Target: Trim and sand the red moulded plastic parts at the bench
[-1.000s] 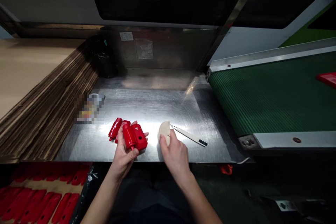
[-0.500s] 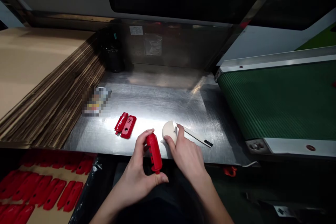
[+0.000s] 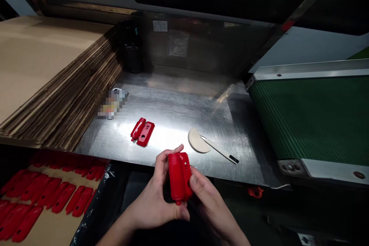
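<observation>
Both my hands hold one red plastic part (image 3: pixel 179 175) in front of the steel table's near edge. My left hand (image 3: pixel 157 196) grips it from the left, thumb under its lower end. My right hand (image 3: pixel 209 200) closes on it from the right, fingers against its side. A second red plastic part (image 3: pixel 142 131) lies on the steel table (image 3: pixel 178 111) further back to the left. A beige rounded pad (image 3: pixel 198 140) and a thin white-handled knife (image 3: pixel 220 149) lie on the table just beyond my right hand.
A stack of flat cardboard sheets (image 3: pixel 52 73) fills the left side. A green conveyor belt (image 3: pixel 314 111) runs at the right. Several red parts lie on cardboard in a box (image 3: pixel 43 200) below left. A black container (image 3: pixel 131 52) stands at the back.
My right hand left the beige pad and came onto the red part. Both hands pulled the part nearer to me, off the table edge. The camera view shifted left and down.
</observation>
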Demonstrator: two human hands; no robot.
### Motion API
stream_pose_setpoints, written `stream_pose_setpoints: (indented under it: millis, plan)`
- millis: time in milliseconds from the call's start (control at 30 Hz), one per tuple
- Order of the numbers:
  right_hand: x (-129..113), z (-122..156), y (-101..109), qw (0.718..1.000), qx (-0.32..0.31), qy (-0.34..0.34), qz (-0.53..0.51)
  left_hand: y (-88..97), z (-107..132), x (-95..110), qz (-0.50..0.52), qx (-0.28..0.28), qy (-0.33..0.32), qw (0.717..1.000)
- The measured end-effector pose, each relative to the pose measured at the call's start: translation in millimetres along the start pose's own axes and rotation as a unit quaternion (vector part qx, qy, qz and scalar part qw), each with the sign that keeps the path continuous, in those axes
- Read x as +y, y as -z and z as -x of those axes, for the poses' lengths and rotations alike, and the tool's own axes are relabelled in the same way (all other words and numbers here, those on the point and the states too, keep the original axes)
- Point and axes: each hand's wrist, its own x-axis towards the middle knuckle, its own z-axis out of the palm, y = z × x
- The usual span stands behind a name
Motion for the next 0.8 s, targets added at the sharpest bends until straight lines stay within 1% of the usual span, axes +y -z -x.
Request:
stream_pose_setpoints:
  millis: [33,67,100,167,200,233,333,367,400,433,500,600,633,667,733,767,800]
  plan:
    - [4.2,0.6,-4.1,0.999,-0.023,-0.012,-0.038,1.7,4.5,-2.2,0.021,-0.007,0.018,1.000]
    - [7.8,0.7,-7.6,0.998,-0.041,-0.016,-0.049,3.6,9.4,-4.4,0.042,-0.008,0.037,0.998]
    - [10.6,0.5,-10.6,0.998,-0.050,-0.011,-0.034,5.6,14.3,-6.7,0.064,-0.003,0.049,0.997]
    - [13.3,0.0,-15.5,0.997,-0.036,0.026,0.057,8.8,22.3,-11.4,0.112,0.021,0.055,0.992]
    - [13.2,0.0,-17.5,0.992,-0.033,0.041,0.113,9.8,25.0,-13.7,0.138,0.043,0.056,0.988]
    - [12.6,0.4,-19.3,0.984,-0.042,0.052,0.165,10.4,26.7,-16.1,0.160,0.071,0.062,0.983]
    - [12.1,4.6,-19.9,0.955,-0.101,0.064,0.270,9.7,28.7,-23.0,0.185,0.174,0.105,0.961]
    - [14.7,7.3,-17.0,0.948,-0.104,0.065,0.293,9.0,29.7,-25.3,0.188,0.195,0.117,0.956]
    - [19.8,10.8,-11.8,0.942,-0.091,0.062,0.317,8.3,31.5,-27.8,0.190,0.203,0.126,0.952]
    - [27.6,15.1,-3.8,0.937,-0.061,0.052,0.341,7.8,34.3,-30.7,0.194,0.203,0.134,0.950]
    - [51.4,26.0,20.9,0.926,0.017,0.002,0.377,7.7,42.9,-38.1,0.202,0.191,0.159,0.947]
    - [96.3,45.3,74.9,0.904,0.125,-0.113,0.392,10.1,57.7,-54.7,0.228,0.165,0.217,0.935]
    - [109.4,50.9,94.9,0.894,0.175,-0.140,0.387,11.5,61.1,-61.7,0.239,0.159,0.239,0.928]
    - [120.0,55.1,114.6,0.881,0.251,-0.151,0.372,12.9,63.1,-69.1,0.248,0.156,0.259,0.920]
    - [131.6,56.8,150.3,0.850,0.359,-0.154,0.353,15.5,62.7,-84.3,0.259,0.161,0.293,0.906]
    - [132.9,53.7,165.1,0.833,0.406,-0.147,0.347,16.5,60.3,-91.3,0.260,0.166,0.305,0.901]
    - [131.7,48.0,177.4,0.818,0.439,-0.138,0.345,17.2,57.0,-97.4,0.259,0.168,0.312,0.898]
